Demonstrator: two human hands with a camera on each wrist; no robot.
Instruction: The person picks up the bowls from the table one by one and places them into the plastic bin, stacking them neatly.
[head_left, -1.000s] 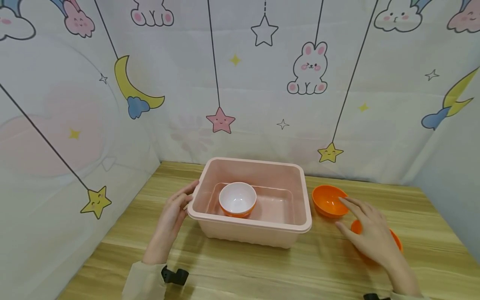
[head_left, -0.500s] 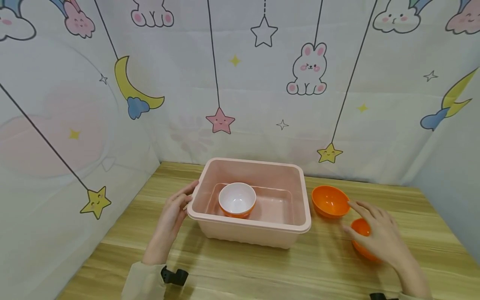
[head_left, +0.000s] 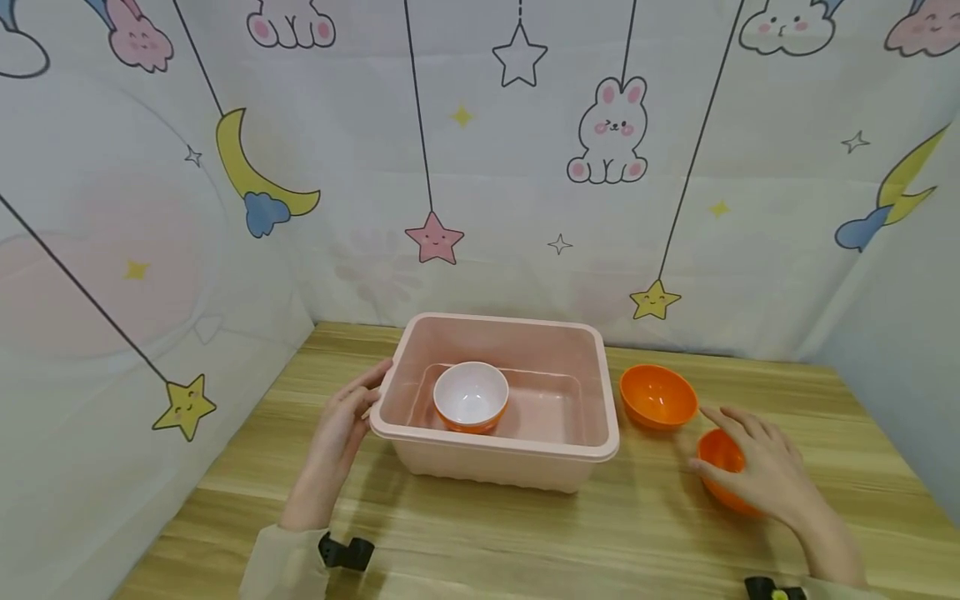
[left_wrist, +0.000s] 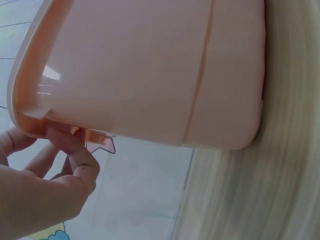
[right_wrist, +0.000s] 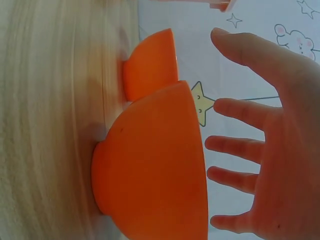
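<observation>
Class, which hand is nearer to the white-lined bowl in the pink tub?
Left. The left hand holds the left end of the pink tub, the end nearer the white-lined bowl; the right hand is farther off, above an orange bowl outside the tub.

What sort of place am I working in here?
Probably a staged tabletop booth, perhaps set up for recording: a creased white cartoon-printed sheet stands behind a pale wood-grain table, and a small black device is worn at the person's left wrist.
</observation>
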